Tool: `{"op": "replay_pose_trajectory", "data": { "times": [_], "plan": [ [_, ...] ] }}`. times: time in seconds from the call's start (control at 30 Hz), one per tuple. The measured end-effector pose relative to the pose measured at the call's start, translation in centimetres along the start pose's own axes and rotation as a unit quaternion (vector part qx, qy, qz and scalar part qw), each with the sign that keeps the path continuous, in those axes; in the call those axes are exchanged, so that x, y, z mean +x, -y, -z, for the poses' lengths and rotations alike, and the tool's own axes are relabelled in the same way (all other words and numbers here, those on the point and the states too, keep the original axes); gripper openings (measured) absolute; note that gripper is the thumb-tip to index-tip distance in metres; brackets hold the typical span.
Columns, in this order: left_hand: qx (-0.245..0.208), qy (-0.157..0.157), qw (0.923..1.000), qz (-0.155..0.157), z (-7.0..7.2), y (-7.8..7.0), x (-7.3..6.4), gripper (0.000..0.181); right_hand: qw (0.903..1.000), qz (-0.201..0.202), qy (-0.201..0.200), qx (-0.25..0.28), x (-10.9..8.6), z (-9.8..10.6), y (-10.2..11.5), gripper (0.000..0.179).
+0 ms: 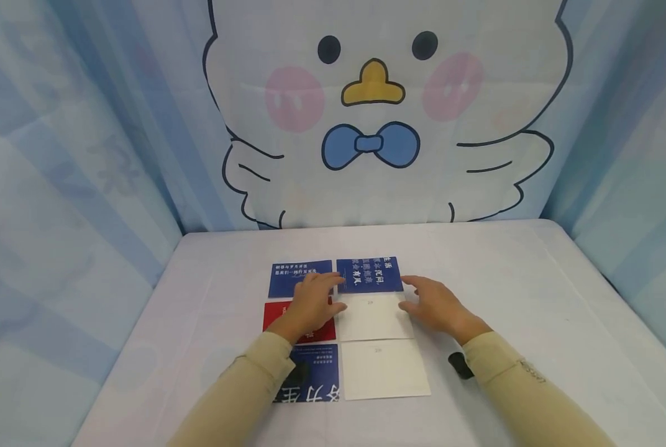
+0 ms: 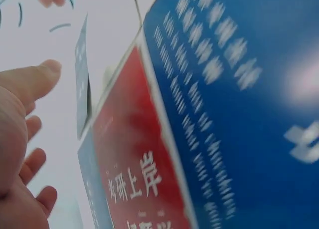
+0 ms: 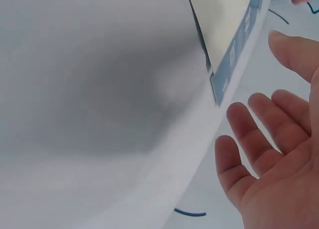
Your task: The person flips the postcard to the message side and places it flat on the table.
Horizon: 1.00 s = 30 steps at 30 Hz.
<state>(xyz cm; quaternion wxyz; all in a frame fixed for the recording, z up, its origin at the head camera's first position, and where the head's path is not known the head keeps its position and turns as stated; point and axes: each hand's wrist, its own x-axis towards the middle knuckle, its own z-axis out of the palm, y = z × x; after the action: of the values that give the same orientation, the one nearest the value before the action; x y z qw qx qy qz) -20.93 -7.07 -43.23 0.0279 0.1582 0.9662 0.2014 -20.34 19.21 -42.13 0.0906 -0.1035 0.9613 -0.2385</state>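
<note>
Postcard-like cards lie in two columns on the table. In the left column are a blue card point(image 1: 284, 284) at the top, a red card point(image 1: 323, 333) in the middle and a blue card point(image 1: 320, 369) at the bottom. The right column has a blue card with white writing point(image 1: 369, 275) above two blank-looking cream cards point(image 1: 374, 320). My left hand point(image 1: 310, 302) is over the left column, its fingertips near the upper right blue card's left edge. At the right column's outer edge is my right hand point(image 1: 435, 305), fingers loosely spread. Neither hand holds anything.
A white cloth covers the table point(image 1: 534, 298). Behind it hangs a curtain point(image 1: 366, 192) with a cartoon bird, and pale blue curtains point(image 1: 59, 217) stand at both sides. A small black object point(image 1: 460, 365) shows by the right sleeve.
</note>
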Motion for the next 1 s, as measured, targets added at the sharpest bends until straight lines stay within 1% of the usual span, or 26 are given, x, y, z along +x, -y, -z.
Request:
{"op": "replay_pose_trajectory", "data": {
  "times": [0.1,0.23,0.3,0.4,0.67,0.83,1.0],
  "plan": [
    [-0.011,0.001,0.9999,0.011,0.1,0.6,0.9,0.062,1.0000,0.000,-0.006,0.000,1.4,0.6,0.0,0.063],
    [-0.025,0.003,0.9994,0.025,-0.2,1.2,2.1,0.067,0.9998,-0.007,-0.009,0.013,3.1,1.0,-0.1,0.065],
    [-0.027,0.007,0.9992,0.027,-0.4,1.4,2.7,0.068,0.9998,-0.013,-0.005,0.016,3.6,1.0,-0.2,0.065],
    [-0.032,0.016,0.9989,0.031,-0.4,1.5,3.3,0.068,0.9999,-0.007,-0.004,0.011,4.0,1.0,-0.4,0.065],
    [-0.023,0.049,0.9975,0.046,-0.1,1.2,4.0,0.064,0.9996,0.014,0.012,-0.022,5.3,0.6,-1.2,0.064],
    [-0.032,0.050,0.9971,0.048,-0.3,1.3,4.2,0.062,0.9992,0.025,0.019,-0.025,6.2,0.3,-1.2,0.063],
    [-0.027,0.054,0.9973,0.041,-0.9,1.6,4.2,0.054,0.9988,0.017,0.029,-0.037,6.8,-0.2,-1.3,0.070]
  ]
}}
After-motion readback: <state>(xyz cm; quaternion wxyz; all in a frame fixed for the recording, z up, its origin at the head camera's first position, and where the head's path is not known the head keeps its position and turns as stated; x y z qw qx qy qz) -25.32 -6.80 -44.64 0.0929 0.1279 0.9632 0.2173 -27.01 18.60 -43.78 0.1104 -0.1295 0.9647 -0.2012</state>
